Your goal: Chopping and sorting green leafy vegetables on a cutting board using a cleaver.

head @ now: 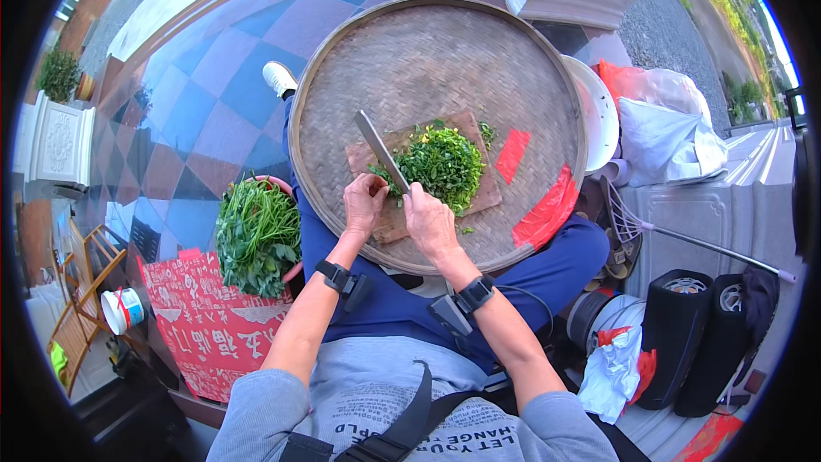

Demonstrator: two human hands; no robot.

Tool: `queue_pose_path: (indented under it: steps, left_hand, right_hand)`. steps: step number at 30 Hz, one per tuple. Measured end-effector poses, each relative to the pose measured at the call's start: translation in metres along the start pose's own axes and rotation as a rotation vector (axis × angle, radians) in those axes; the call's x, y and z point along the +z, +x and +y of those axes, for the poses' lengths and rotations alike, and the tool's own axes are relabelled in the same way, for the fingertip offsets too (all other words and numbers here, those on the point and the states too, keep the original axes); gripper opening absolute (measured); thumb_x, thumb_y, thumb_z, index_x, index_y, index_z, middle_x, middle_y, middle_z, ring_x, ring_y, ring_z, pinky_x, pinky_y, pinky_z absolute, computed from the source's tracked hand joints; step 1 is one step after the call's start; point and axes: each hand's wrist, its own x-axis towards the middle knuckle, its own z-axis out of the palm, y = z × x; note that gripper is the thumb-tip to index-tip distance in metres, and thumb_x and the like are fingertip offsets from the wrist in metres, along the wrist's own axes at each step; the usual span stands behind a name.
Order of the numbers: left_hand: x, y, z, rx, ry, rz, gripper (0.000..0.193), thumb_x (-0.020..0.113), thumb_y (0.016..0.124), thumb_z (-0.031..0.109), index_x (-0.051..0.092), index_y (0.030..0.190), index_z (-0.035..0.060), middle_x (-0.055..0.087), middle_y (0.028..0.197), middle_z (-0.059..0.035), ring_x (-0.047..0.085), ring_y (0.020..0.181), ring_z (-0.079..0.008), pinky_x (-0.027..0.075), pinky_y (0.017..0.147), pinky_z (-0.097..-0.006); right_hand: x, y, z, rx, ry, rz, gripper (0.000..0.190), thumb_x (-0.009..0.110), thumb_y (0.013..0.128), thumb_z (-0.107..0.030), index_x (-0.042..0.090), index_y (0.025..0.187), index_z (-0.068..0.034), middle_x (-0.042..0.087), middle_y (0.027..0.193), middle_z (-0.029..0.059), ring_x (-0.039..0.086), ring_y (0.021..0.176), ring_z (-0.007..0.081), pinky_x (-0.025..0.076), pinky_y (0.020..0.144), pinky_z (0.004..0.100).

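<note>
My right hand (431, 223) grips the handle of a kitchen cleaver (383, 153). The blade is seen nearly edge-on, slanting up and left over the left part of a wooden cutting board (484, 197). Just left of the blade is my left hand (365, 202), its fingers curled and the thumb close to the index finger. Whether anything is pinched there cannot be made out. A mound of finely chopped leafy greens (446, 167) covers much of the board, with stray bits beside it. The board lies in a large round woven bamboo tray (385, 64) above my lap.
At left, uncut long-stemmed greens (256, 237) fill a pink basin (282, 184) by a red printed sheet (211, 333). Red plastic pieces (547, 208) lie at the tray's right. Beyond are a white basin (600, 115), plastic bags (664, 138) and black speakers (677, 337).
</note>
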Motion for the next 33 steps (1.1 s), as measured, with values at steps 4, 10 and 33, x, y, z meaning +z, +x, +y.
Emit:
queue_pose_path:
  steps: [4, 10, 33]
  left_hand:
    - [-0.003, -0.004, -0.001, 0.207, 0.13, 0.033, 0.009, 0.064, 0.067, -0.001, 0.064, 0.076, 0.0004, 0.058, 0.068, -0.0096, 0.057, 0.058, -0.016, 0.045, 0.054, -0.0284]
    - [-0.017, -0.01, 0.009, -0.023, -0.163, -0.095, 0.018, 0.062, 0.067, -0.003, 0.062, 0.085, 0.0003, 0.06, 0.076, -0.0117, 0.059, 0.062, -0.0213, 0.047, 0.059, -0.029]
    - [-0.006, -0.003, -0.001, 0.1, 0.112, -0.031, 0.013, 0.067, 0.062, 0.001, 0.059, 0.072, 0.0015, 0.059, 0.07, -0.0092, 0.058, 0.058, -0.0204, 0.047, 0.056, -0.0299]
  right_hand:
    - [0.018, -0.001, 0.013, 0.024, -0.148, -0.075, 0.014, 0.047, 0.09, -0.02, 0.044, 0.089, -0.007, 0.059, 0.069, 0.0171, 0.059, 0.06, 0.0387, 0.046, 0.052, 0.05]
    - [0.0, 0.004, 0.007, 0.013, -0.061, -0.061, 0.015, 0.046, 0.09, -0.02, 0.043, 0.089, -0.005, 0.06, 0.072, 0.0184, 0.058, 0.061, 0.0405, 0.045, 0.053, 0.05]
    - [0.012, -0.006, 0.012, 0.013, -0.094, -0.071, 0.015, 0.049, 0.088, -0.019, 0.043, 0.087, -0.005, 0.058, 0.068, 0.0188, 0.057, 0.062, 0.0414, 0.044, 0.053, 0.0513]
